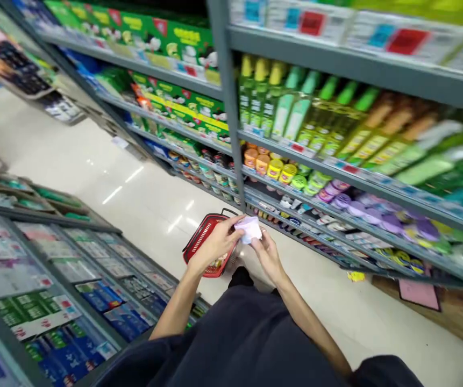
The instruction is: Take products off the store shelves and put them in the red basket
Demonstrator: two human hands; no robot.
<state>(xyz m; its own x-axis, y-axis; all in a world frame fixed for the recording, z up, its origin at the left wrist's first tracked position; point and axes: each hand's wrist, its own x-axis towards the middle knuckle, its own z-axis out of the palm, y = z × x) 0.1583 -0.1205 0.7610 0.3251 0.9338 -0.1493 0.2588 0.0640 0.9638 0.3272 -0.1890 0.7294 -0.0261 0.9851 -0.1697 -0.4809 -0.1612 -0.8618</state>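
Note:
Both my hands hold a small pale lilac packet (249,229) in front of me, above the aisle floor. My left hand (214,243) grips its left side with fingers curled. My right hand (266,252) pinches it from below and the right. A red shopping basket (201,239) with black handles sits on the floor just beyond my left hand, with some items inside. My dark trousers fill the bottom of the view.
A grey shelf unit (231,134) on the right carries green bottles (296,107), small coloured jars (275,166) and purple round tubs (360,209). A lower shelf on the left holds boxed toothpaste (54,317). The glossy white aisle floor (94,172) runs ahead between them.

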